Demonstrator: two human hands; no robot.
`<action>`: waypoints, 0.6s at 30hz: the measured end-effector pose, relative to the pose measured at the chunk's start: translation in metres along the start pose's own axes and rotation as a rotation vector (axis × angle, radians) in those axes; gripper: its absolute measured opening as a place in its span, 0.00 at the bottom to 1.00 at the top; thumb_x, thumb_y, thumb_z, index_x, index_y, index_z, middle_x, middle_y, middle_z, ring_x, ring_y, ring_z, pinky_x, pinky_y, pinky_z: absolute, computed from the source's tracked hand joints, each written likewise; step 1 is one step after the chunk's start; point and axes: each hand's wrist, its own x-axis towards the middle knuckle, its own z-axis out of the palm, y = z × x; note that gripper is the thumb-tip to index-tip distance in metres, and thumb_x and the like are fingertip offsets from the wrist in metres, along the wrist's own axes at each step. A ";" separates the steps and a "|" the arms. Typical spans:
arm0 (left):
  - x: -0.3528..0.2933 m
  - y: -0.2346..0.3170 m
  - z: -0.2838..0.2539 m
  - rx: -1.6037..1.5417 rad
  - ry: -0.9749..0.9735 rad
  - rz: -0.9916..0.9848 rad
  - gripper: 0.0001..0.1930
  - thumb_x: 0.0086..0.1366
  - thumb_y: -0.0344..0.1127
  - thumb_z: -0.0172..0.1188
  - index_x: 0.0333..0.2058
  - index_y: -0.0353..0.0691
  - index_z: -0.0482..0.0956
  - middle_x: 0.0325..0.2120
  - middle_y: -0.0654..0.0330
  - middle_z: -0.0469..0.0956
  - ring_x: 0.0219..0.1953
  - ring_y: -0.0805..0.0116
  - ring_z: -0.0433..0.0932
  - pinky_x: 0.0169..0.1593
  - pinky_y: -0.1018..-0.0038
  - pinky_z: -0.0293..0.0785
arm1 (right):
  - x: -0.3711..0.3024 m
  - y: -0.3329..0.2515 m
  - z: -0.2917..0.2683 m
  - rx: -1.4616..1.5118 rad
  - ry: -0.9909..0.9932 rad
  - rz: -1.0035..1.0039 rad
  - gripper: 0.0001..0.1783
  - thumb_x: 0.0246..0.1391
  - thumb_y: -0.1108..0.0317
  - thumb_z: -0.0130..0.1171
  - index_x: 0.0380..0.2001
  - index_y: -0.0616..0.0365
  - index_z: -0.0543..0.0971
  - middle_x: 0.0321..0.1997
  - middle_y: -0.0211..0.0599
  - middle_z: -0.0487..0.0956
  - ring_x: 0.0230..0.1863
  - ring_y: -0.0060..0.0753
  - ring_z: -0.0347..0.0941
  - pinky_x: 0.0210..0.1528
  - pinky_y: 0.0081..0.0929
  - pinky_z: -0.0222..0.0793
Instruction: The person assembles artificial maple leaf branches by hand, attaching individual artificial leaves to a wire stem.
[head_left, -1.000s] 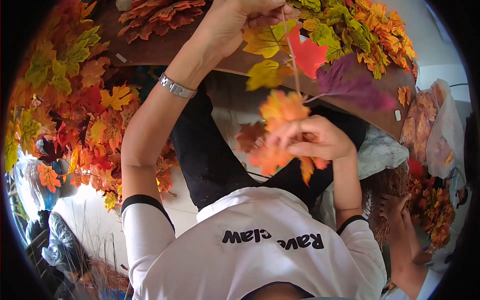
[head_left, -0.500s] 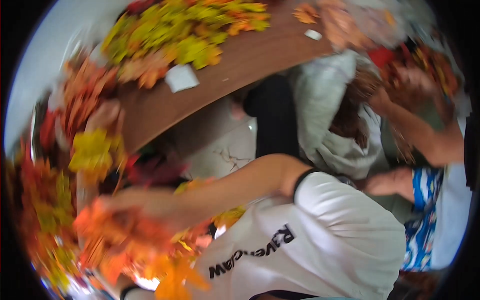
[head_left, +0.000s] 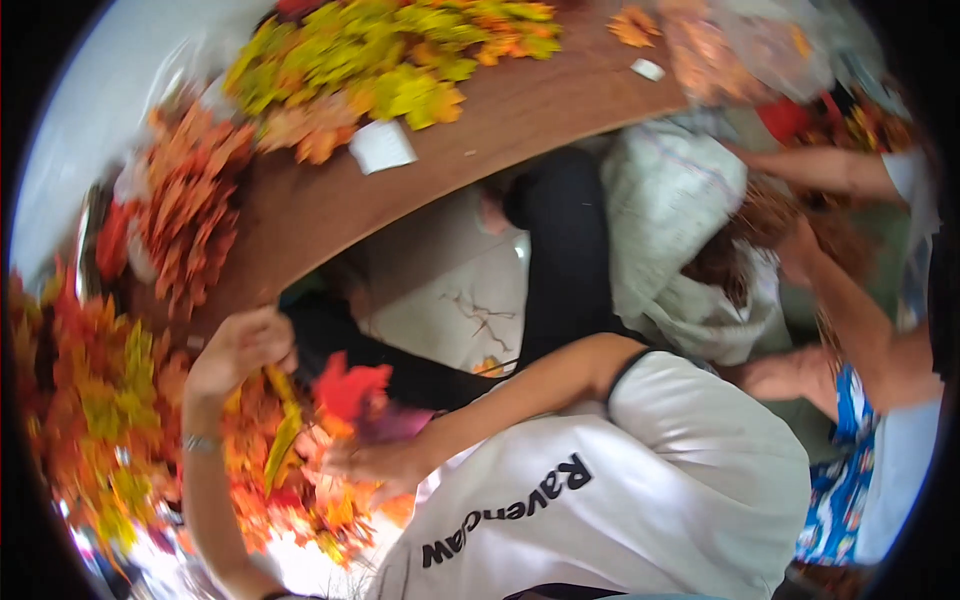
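My left hand point(head_left: 245, 345) is closed just off the table's near edge, with a yellow artificial maple leaf point(head_left: 283, 445) hanging edge-on below its fingers. Lower and to the right, my right hand point(head_left: 385, 465) is blurred and curled around artificial maple leaves in pinkish-orange tones, its fingertips partly hidden among them. Beside it, a red artificial leaf point(head_left: 350, 388) sticks up over my black-clad leg. More orange and red leaves point(head_left: 340, 525) crowd under my forearms. A layered stack of rust-orange leaves point(head_left: 195, 195) lies on the table, beyond my left hand.
A brown table point(head_left: 330, 225) curves across the far side, bearing a yellow-green leaf pile point(head_left: 350, 55) and a white paper piece point(head_left: 382, 147). Multicoloured leaves point(head_left: 95, 400) heap at far left. At right, another person's hands point(head_left: 800, 250) work at a white woven sack point(head_left: 665, 200) with brown fibrous material.
My left hand has drawn back from the rust-orange stack toward me. My right hand has shifted right, and the bright orange leaves that were around it have dropped out of its front.
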 end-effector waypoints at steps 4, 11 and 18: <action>0.016 -0.042 -0.004 -0.202 0.090 0.178 0.10 0.56 0.36 0.58 0.30 0.37 0.70 0.22 0.63 0.71 0.27 0.75 0.70 0.35 0.79 0.65 | 0.008 -0.076 -0.122 -0.333 -0.183 0.361 0.26 0.36 0.62 0.63 0.39 0.64 0.72 0.39 0.42 0.73 0.46 0.44 0.67 0.47 0.34 0.65; 0.013 -0.067 -0.011 -0.393 0.126 0.280 0.09 0.55 0.33 0.58 0.31 0.35 0.69 0.23 0.61 0.72 0.27 0.74 0.71 0.34 0.81 0.65 | -0.016 -0.046 -0.106 -0.343 -0.497 0.868 0.40 0.35 0.54 0.64 0.52 0.58 0.61 0.46 0.48 0.64 0.43 0.47 0.66 0.43 0.37 0.65; 0.045 -0.082 -0.002 -0.472 -0.057 0.346 0.08 0.54 0.30 0.58 0.30 0.32 0.70 0.24 0.57 0.74 0.24 0.73 0.74 0.28 0.80 0.70 | 0.000 -0.043 -0.041 0.133 -0.930 0.779 0.19 0.53 0.67 0.42 0.48 0.61 0.68 0.39 0.40 0.71 0.40 0.37 0.69 0.41 0.25 0.67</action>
